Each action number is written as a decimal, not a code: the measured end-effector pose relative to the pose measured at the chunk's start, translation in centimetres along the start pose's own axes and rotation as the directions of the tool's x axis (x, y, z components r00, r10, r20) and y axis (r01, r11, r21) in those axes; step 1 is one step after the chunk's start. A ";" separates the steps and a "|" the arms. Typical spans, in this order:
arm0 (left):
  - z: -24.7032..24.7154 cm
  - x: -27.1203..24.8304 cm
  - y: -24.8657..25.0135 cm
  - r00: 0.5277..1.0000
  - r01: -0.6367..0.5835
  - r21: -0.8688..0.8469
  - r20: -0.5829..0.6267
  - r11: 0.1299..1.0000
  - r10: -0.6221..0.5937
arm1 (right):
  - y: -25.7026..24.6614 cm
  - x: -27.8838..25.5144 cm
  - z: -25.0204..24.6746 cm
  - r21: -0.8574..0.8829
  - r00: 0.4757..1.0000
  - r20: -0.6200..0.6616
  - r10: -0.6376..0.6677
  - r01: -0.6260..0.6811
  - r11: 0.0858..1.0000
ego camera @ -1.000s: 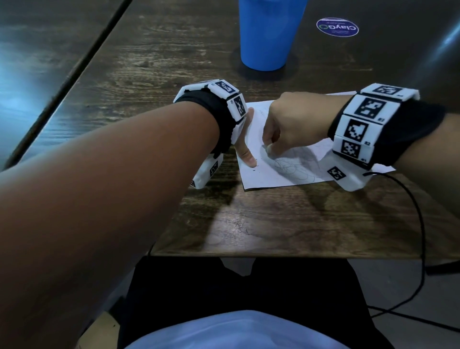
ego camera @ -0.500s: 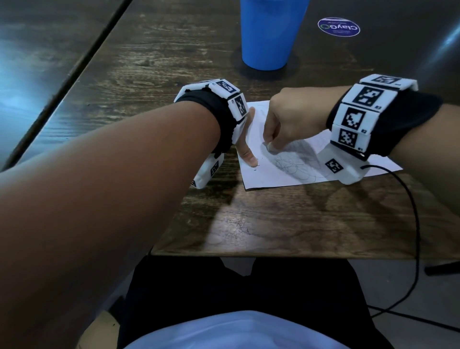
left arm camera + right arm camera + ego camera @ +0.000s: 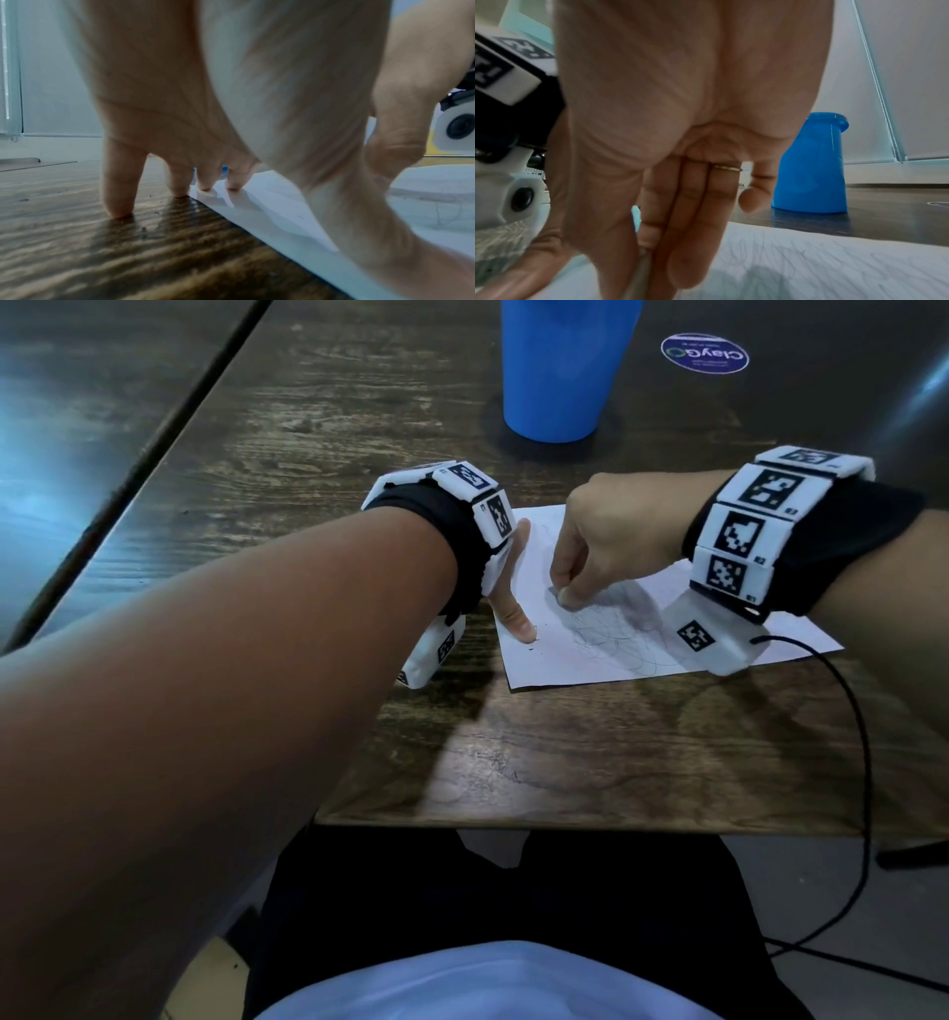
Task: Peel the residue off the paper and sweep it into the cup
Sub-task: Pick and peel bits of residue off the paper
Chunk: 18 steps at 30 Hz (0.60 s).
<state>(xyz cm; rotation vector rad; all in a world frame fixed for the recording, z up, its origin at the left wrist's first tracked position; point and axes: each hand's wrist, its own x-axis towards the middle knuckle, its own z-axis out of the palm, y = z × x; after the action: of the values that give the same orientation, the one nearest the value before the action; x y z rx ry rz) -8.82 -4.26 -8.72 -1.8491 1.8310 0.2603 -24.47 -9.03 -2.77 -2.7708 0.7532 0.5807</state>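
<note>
**On the bench: right hand working back across the scribbles, nothing in the cup yet**

On the dark wooden bench point(image 3: 590, 762) the white paper point(image 3: 565, 654) lies flat near the front edge, covered in loopy pen scribbles. The left hand point(image 3: 508, 603) is spread with straight fingers, pinning the sheet's left edge; in the left wrist view two fingertips point(image 3: 232, 185) press on the paper and the others land on the wood just beside it. The thumb is planted on the sheet too.

The right hand point(image 3: 606, 541) has its fingers curled down with the tips together on the scribbled patch. Looks like it's pinching or rubbing at something tiny there, but honestly I can't tell from any view whether there's residue between the fingertips. The wrist view is just fingers bunched over the paper.

What's changed over the last second: the right hand has slid a bit to the right and toward the near edge, further onto the scribbles, while the left hasn't budged. So I'd guess it's still in the rubbing/peeling phase, working across the marks.

The blue cup point(image 3: 560, 372) stands upright well behind the paper, untouched. A few dark specks point(image 3: 531, 645) sit near the left thumb, maybe loosened bits. Sweeping hasn't started as far as I can see.
</note>
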 end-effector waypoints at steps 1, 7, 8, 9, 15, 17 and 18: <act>0.0 0.3 0.0 1.000 0.005 -0.012 0.005 1.000 -0.005 | 0.0 -0.1 -0.1 -0.003 1.000 0.021 -0.003 0.003 1.000; -0.8 -1.2 0.4 1.000 0.001 -0.055 0.017 0.999 0.000 | 0.3 1.2 -0.4 -0.014 0.983 -0.166 0.083 -0.087 0.996; -1.0 -1.7 0.6 1.000 -0.005 -0.061 0.013 0.998 0.006 | 0.5 1.4 -0.5 -0.013 0.974 -0.202 0.105 -0.110 0.994; -1.0 -1.8 0.6 1.000 -0.009 -0.066 0.008 0.998 0.010 | 0.6 1.6 -0.5 -0.008 0.966 -0.227 0.123 -0.128 0.992; -0.3 -1.0 0.2 1.000 -0.001 -0.054 -0.009 0.999 0.000 | 0.8 1.5 -0.2 -0.006 0.989 -0.140 0.050 -0.051 0.999; -0.2 -0.7 0.1 1.000 0.004 -0.035 -0.002 0.999 -0.004 | 0.7 0.8 -0.4 0.005 0.999 -0.029 0.031 -0.031 1.000; -0.3 -0.8 0.2 1.000 0.002 -0.039 0.005 0.999 -0.001 | 0.7 0.5 -0.5 -0.001 1.000 -0.001 0.023 -0.023 1.000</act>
<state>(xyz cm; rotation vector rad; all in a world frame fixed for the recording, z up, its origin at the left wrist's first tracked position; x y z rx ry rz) -9.14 -3.73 -8.10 -1.8745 1.8337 0.3015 -24.29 -10.04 -2.60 -2.7674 0.7860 0.5837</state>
